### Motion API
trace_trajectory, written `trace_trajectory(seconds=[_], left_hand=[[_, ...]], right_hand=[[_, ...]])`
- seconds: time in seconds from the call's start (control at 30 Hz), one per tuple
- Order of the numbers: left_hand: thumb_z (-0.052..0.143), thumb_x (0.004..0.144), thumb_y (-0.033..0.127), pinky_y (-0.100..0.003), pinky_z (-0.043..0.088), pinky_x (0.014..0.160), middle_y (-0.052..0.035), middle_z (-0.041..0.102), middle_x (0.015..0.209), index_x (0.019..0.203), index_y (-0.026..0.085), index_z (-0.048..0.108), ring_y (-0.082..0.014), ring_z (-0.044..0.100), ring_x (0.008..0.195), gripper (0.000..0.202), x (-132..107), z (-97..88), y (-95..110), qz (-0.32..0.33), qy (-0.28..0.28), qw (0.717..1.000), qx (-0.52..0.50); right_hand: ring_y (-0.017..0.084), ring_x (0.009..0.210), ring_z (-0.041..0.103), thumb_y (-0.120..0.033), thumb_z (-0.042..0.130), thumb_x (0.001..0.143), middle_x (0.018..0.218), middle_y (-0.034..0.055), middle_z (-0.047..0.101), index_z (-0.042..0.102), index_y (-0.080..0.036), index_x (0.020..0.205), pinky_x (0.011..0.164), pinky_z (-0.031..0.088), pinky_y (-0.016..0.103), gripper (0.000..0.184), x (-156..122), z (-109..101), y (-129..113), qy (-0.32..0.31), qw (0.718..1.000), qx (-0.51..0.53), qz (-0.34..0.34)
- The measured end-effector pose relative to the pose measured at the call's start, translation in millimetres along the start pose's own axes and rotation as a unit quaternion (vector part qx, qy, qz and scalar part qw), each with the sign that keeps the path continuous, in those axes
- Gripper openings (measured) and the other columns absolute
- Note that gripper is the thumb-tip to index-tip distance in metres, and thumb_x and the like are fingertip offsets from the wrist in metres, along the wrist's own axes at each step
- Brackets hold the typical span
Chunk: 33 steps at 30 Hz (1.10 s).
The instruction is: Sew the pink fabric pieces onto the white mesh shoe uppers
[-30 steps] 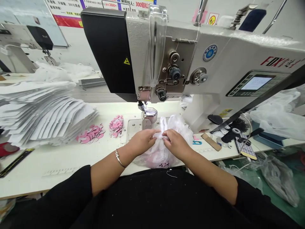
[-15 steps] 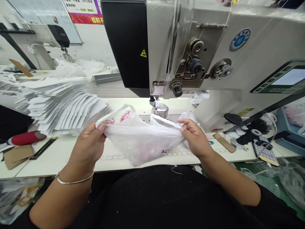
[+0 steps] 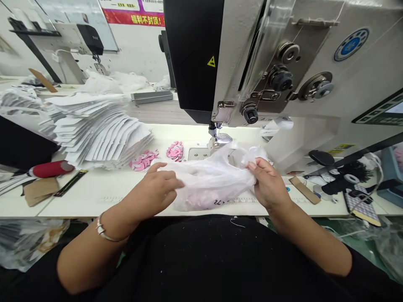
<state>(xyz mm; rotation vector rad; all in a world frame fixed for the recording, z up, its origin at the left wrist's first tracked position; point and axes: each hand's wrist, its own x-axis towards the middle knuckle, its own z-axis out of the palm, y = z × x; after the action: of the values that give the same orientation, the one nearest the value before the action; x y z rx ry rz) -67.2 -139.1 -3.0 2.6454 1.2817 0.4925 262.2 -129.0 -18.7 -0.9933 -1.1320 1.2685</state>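
Observation:
A thin white plastic bag (image 3: 214,176) with pink pieces in its bottom and black writing on its front hangs low over the bench, in front of the sewing machine's needle area. My right hand (image 3: 269,182) pinches its bunched right side between thumb and fingers. At the bag's left side is my left hand (image 3: 154,188), fingers apart and slightly bent, the fingertips in front of the plastic. Two small piles of pink cut pieces, one pile (image 3: 145,160) near my left hand and another pile (image 3: 175,151) farther right, lie behind the bag.
The sewing machine (image 3: 195,54) stands right behind the bag. A tall stack of white sheets (image 3: 100,130) is at left, beside a red thread cone (image 3: 52,169). At right lie a brown strip (image 3: 304,191) and a black thread spool (image 3: 336,184). A ruler scale (image 3: 241,200) runs along the bench front.
My left hand has moved right and loosened from the bag's left handle, and that side has dropped. The pink piles now show. The view has shifted left.

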Motion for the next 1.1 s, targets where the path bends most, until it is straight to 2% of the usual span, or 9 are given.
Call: trace_trajectory(seconds=[0.17, 0.3, 0.37, 0.43, 0.47, 0.57, 0.7, 0.9, 1.1], left_hand=[[0.051, 0.078, 0.013, -0.046, 0.029, 0.114, -0.0002, 0.068, 0.084, 0.078, 0.028, 0.068, -0.0192, 0.062, 0.080, 0.023, -30.1, -11.8, -8.8, 0.014, -0.078, 0.995, -0.058], [0.053, 0.078, 0.012, -0.054, 0.016, 0.121, -0.0021, 0.051, 0.146, 0.081, 0.026, 0.067, -0.0296, 0.042, 0.137, 0.020, -26.7, -13.7, 15.7, 0.060, -0.057, 0.995, -0.056], [0.054, 0.080, 0.013, -0.057, 0.011, 0.122, -0.0051, 0.037, 0.158, 0.102, 0.025, 0.065, -0.0307, 0.030, 0.146, 0.027, -13.3, -3.3, 27.8, 0.076, -0.064, 0.994, -0.042], [0.056, 0.082, 0.017, -0.060, 0.009, 0.121, -0.0139, 0.045, 0.151, 0.122, 0.020, 0.056, -0.0309, 0.036, 0.143, 0.040, 2.1, 13.3, 35.2, 0.064, -0.042, 0.997, -0.024], [0.055, 0.083, 0.015, -0.061, 0.009, 0.121, -0.0152, 0.055, 0.140, 0.127, 0.018, 0.053, -0.0297, 0.046, 0.135, 0.044, 8.8, 21.8, 37.2, 0.051, -0.033, 0.998, -0.013], [0.047, 0.080, 0.006, -0.060, 0.010, 0.120, -0.0059, 0.069, 0.100, 0.120, 0.018, 0.056, -0.0210, 0.064, 0.101, 0.042, 17.4, 34.4, 40.2, 0.036, -0.047, 0.998, -0.006], [0.045, 0.076, 0.002, -0.055, 0.004, 0.123, 0.0038, 0.065, 0.084, 0.090, 0.023, 0.063, -0.0131, 0.064, 0.086, 0.031, -2.4, 8.8, 43.9, 0.105, -0.069, 0.988, -0.085], [0.049, 0.087, 0.014, -0.036, 0.040, 0.109, 0.0039, 0.066, 0.083, 0.113, 0.022, 0.058, -0.0126, 0.062, 0.073, 0.029, -30.3, -21.5, 41.3, 0.057, -0.113, 0.968, -0.218], [0.038, 0.100, 0.035, -0.038, 0.048, 0.087, -0.0091, 0.072, 0.105, 0.127, 0.022, 0.061, -0.0282, 0.065, 0.102, 0.038, -18.4, 14.4, 38.9, -0.084, -0.114, 0.990, -0.010]], right_hand=[[0.012, 0.060, 0.047, -0.030, 0.066, 0.086, 0.066, -0.0038, 0.050, 0.055, -0.022, 0.077, 0.059, 0.039, 0.025, 0.016, -11.8, -19.4, 7.9, 0.070, 0.995, -0.061, 0.041], [0.015, 0.069, 0.057, -0.020, 0.059, 0.090, 0.076, -0.0011, 0.058, 0.059, -0.028, 0.097, 0.066, 0.047, 0.029, 0.010, -34.6, -8.1, -20.6, 0.088, 0.957, -0.177, -0.210], [0.017, 0.076, 0.061, -0.015, 0.055, 0.091, 0.082, 0.0009, 0.063, 0.059, -0.030, 0.112, 0.071, 0.051, 0.032, 0.026, -41.5, 11.8, -40.3, -0.115, 0.889, -0.245, -0.369], [0.018, 0.088, 0.064, -0.015, 0.050, 0.093, 0.093, 0.0032, 0.068, 0.059, -0.028, 0.120, 0.081, 0.053, 0.034, 0.032, -39.0, 36.7, -51.1, -0.347, 0.775, -0.319, -0.420], [0.018, 0.094, 0.064, -0.014, 0.048, 0.093, 0.101, 0.0045, 0.069, 0.060, -0.027, 0.121, 0.086, 0.052, 0.036, 0.033, -33.8, 48.6, -51.0, -0.386, 0.747, -0.368, -0.397], [0.020, 0.101, 0.065, -0.013, 0.043, 0.093, 0.111, 0.0078, 0.069, 0.064, -0.021, 0.118, 0.089, 0.052, 0.036, 0.033, -8.4, 69.2, -31.5, -0.342, 0.759, -0.522, -0.187], [0.032, 0.126, 0.056, -0.018, 0.043, 0.093, 0.151, 0.0141, 0.044, 0.054, -0.018, 0.137, 0.102, 0.046, 0.046, 0.046, 19.3, 54.3, 3.5, -0.254, 0.723, -0.642, -0.032], [0.034, 0.141, 0.040, -0.029, 0.047, 0.092, 0.162, 0.0118, 0.026, 0.034, -0.018, 0.154, 0.111, 0.038, 0.046, 0.064, 18.1, 25.8, -6.5, -0.253, 0.702, -0.665, 0.039], [0.028, 0.106, 0.065, -0.056, 0.039, 0.098, 0.122, 0.0059, 0.070, 0.067, -0.026, 0.121, 0.090, 0.047, 0.039, 0.047, 6.8, 30.9, -46.3, -0.369, 0.715, -0.593, -0.005]])
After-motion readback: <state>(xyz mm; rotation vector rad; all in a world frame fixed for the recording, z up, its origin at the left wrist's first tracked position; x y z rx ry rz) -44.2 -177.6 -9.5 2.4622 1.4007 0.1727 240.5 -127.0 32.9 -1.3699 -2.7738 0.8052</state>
